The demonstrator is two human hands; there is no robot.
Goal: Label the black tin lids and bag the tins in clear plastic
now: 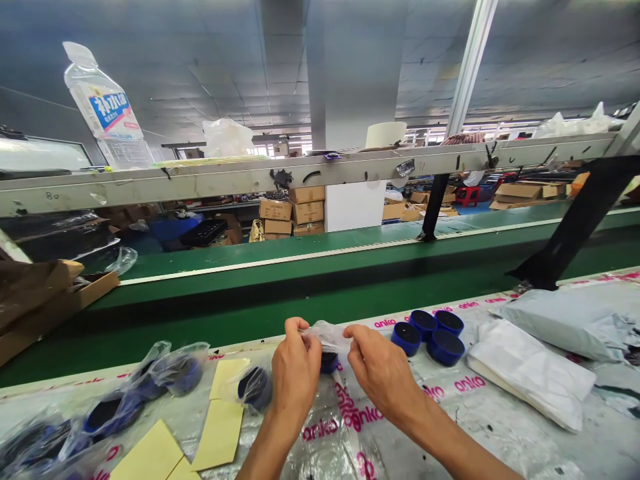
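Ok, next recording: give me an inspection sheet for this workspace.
surface: workbench covered with clear plastic sheeting printed with pink "anko" lettering.
job's things: clear plastic bag above a blue round container; four unbagged blue containers to the right; bagged blue containers to the left.
clutter: yellow paper sheets, white flat pack, grey mailer bag.
hands: left hand and right hand both pinch the bag.
cables: nothing seen.
surroundings: green conveyor belt, metal rail above it, stacked cardboard cartons beyond.
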